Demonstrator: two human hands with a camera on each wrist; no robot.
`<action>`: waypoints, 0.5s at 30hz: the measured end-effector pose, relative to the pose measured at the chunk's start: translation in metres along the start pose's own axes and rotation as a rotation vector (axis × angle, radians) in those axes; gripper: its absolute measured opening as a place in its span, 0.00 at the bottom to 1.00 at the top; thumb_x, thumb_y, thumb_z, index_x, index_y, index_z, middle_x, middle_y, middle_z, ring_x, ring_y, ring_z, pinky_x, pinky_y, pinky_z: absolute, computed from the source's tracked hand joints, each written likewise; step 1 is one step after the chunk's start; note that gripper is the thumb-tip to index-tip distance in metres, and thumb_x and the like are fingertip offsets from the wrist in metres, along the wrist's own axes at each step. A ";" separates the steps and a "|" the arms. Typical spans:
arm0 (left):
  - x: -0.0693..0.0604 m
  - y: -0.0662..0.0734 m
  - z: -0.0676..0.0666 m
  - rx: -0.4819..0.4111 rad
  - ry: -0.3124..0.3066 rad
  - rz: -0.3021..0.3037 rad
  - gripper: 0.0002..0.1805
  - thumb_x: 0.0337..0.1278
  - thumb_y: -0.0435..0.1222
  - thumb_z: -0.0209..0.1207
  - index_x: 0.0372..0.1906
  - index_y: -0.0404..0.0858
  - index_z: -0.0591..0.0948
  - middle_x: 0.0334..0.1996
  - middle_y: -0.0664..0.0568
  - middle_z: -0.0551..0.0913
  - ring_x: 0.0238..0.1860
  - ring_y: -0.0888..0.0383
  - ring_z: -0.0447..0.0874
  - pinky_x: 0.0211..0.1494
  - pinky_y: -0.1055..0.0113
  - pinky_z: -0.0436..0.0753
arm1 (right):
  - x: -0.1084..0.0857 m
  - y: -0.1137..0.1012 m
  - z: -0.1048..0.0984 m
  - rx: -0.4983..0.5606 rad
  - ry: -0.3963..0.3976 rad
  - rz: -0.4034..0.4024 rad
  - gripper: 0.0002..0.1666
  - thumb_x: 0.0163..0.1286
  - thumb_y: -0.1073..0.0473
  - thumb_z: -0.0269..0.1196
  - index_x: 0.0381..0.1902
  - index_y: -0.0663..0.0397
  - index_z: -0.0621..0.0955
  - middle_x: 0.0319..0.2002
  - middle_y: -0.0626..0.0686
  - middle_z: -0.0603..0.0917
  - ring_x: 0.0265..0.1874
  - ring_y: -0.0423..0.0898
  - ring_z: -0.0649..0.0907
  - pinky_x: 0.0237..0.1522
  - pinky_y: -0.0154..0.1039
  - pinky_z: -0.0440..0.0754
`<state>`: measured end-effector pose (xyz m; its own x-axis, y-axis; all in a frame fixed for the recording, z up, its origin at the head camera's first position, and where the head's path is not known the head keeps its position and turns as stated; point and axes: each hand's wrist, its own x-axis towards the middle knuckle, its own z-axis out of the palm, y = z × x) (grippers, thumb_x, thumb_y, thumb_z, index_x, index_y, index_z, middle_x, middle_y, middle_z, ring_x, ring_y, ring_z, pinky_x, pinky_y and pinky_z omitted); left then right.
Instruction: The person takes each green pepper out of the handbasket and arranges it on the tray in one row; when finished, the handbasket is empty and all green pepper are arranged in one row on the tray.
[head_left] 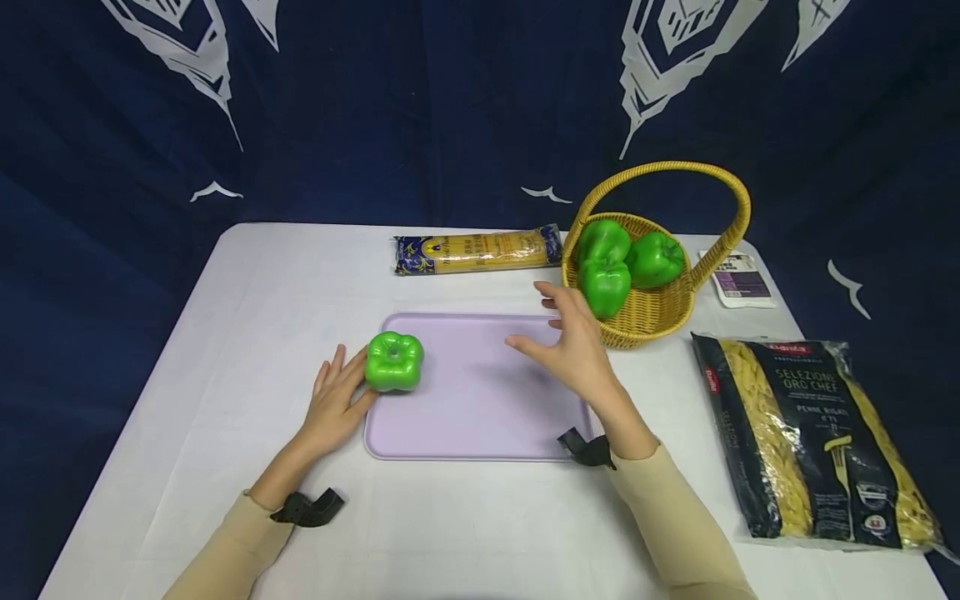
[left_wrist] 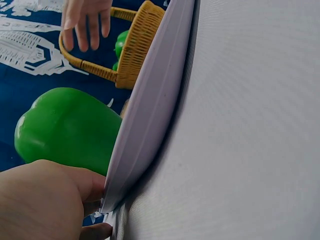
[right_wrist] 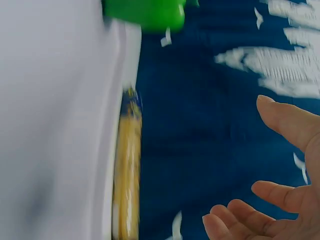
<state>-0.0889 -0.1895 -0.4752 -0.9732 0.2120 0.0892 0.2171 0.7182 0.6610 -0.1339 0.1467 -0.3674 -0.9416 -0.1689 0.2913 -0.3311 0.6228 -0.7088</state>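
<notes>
A green bell pepper (head_left: 394, 361) stands at the left end of a lilac tray (head_left: 480, 417), its stem end facing up. My left hand (head_left: 341, 404) lies beside them with fingers extended, at the tray's left edge and close against the pepper. In the left wrist view, the thumb of the left hand (left_wrist: 45, 200) is by the tray rim (left_wrist: 150, 100), just under the pepper (left_wrist: 70, 132). My right hand (head_left: 573, 346) hovers over the tray's right part, thumb and fingers spread apart, holding nothing. The right wrist view shows the right hand (right_wrist: 285, 200) with a bare palm.
A yellow wicker basket (head_left: 652, 312) with several green peppers (head_left: 603, 250) stands behind my right hand. A packet of long pasta (head_left: 480, 252) lies at the back. At right are a large penne bag (head_left: 817, 442) and a small white-and-purple packet (head_left: 742, 279).
</notes>
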 end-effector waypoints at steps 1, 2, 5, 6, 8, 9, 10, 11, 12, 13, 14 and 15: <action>0.000 0.000 0.000 0.001 0.000 -0.001 0.31 0.67 0.39 0.52 0.72 0.37 0.65 0.75 0.40 0.60 0.78 0.36 0.35 0.76 0.39 0.32 | 0.002 0.005 -0.006 -0.004 0.027 0.008 0.47 0.50 0.56 0.78 0.66 0.62 0.70 0.56 0.64 0.74 0.56 0.58 0.76 0.53 0.53 0.82; 0.000 0.000 0.000 0.002 0.000 -0.002 0.31 0.67 0.39 0.52 0.73 0.37 0.65 0.75 0.40 0.60 0.78 0.36 0.35 0.76 0.39 0.32 | 0.003 0.009 -0.013 -0.009 0.053 0.019 0.47 0.51 0.57 0.78 0.66 0.63 0.70 0.57 0.64 0.74 0.56 0.58 0.76 0.53 0.54 0.81; 0.001 0.000 0.000 0.006 0.001 -0.003 0.31 0.67 0.39 0.53 0.73 0.36 0.64 0.75 0.40 0.60 0.78 0.36 0.36 0.76 0.39 0.32 | 0.007 0.022 -0.031 -0.018 0.124 0.037 0.46 0.52 0.60 0.77 0.66 0.65 0.69 0.57 0.67 0.73 0.56 0.61 0.76 0.53 0.56 0.81; 0.001 0.000 0.000 0.006 0.002 -0.003 0.31 0.67 0.39 0.53 0.73 0.36 0.64 0.75 0.40 0.60 0.78 0.36 0.36 0.76 0.39 0.32 | 0.008 0.026 -0.036 -0.023 0.146 0.043 0.45 0.52 0.61 0.76 0.66 0.65 0.69 0.58 0.68 0.72 0.56 0.61 0.76 0.53 0.57 0.81; 0.001 0.001 0.000 0.006 0.003 -0.002 0.31 0.67 0.39 0.53 0.73 0.36 0.64 0.74 0.40 0.60 0.78 0.36 0.36 0.76 0.39 0.32 | 0.011 0.034 -0.046 -0.033 0.184 0.055 0.45 0.53 0.61 0.76 0.66 0.66 0.69 0.58 0.68 0.72 0.56 0.62 0.76 0.53 0.58 0.80; 0.001 0.001 0.000 0.007 0.004 -0.001 0.31 0.67 0.39 0.53 0.72 0.36 0.65 0.74 0.40 0.60 0.78 0.36 0.36 0.76 0.39 0.33 | 0.012 0.037 -0.051 -0.041 0.200 0.064 0.45 0.54 0.61 0.76 0.66 0.66 0.69 0.59 0.68 0.72 0.56 0.62 0.76 0.53 0.58 0.80; 0.001 0.001 0.000 0.007 0.005 0.001 0.31 0.67 0.39 0.53 0.72 0.36 0.65 0.74 0.40 0.60 0.78 0.36 0.36 0.76 0.39 0.33 | 0.013 0.041 -0.055 -0.050 0.214 0.075 0.45 0.54 0.61 0.76 0.66 0.66 0.69 0.59 0.68 0.72 0.56 0.62 0.76 0.53 0.58 0.80; 0.001 0.001 0.000 0.006 0.007 0.003 0.31 0.67 0.39 0.53 0.72 0.36 0.65 0.74 0.40 0.61 0.78 0.36 0.36 0.76 0.39 0.33 | 0.015 0.044 -0.058 -0.060 0.226 0.088 0.45 0.55 0.60 0.75 0.67 0.66 0.68 0.58 0.68 0.72 0.57 0.61 0.76 0.54 0.57 0.79; 0.001 0.001 0.001 0.006 0.007 0.004 0.31 0.67 0.39 0.53 0.72 0.36 0.65 0.74 0.39 0.61 0.78 0.36 0.36 0.76 0.39 0.33 | 0.016 0.047 -0.061 -0.067 0.237 0.099 0.45 0.55 0.60 0.75 0.67 0.66 0.68 0.59 0.68 0.71 0.57 0.61 0.76 0.54 0.57 0.79; 0.001 0.001 0.001 0.006 0.008 0.005 0.31 0.67 0.39 0.53 0.72 0.36 0.65 0.74 0.39 0.61 0.78 0.36 0.36 0.76 0.39 0.33 | 0.017 0.050 -0.064 -0.069 0.244 0.112 0.44 0.56 0.60 0.74 0.67 0.66 0.68 0.59 0.68 0.71 0.57 0.61 0.76 0.55 0.57 0.78; 0.001 0.000 0.001 0.007 0.009 0.006 0.31 0.67 0.39 0.53 0.72 0.36 0.65 0.74 0.39 0.61 0.78 0.36 0.36 0.76 0.39 0.33 | 0.019 0.053 -0.067 -0.071 0.250 0.127 0.44 0.56 0.59 0.74 0.68 0.65 0.67 0.59 0.68 0.71 0.58 0.61 0.76 0.56 0.56 0.78; 0.001 0.000 0.001 0.005 0.010 0.005 0.31 0.67 0.39 0.53 0.72 0.36 0.65 0.74 0.39 0.61 0.78 0.36 0.36 0.76 0.39 0.33 | 0.020 0.056 -0.069 -0.071 0.253 0.139 0.44 0.57 0.58 0.74 0.68 0.65 0.67 0.60 0.67 0.70 0.58 0.61 0.76 0.57 0.56 0.78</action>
<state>-0.0894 -0.1885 -0.4755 -0.9727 0.2093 0.1003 0.2228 0.7207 0.6565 -0.1671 0.2306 -0.3570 -0.9292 0.1124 0.3519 -0.1864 0.6798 -0.7093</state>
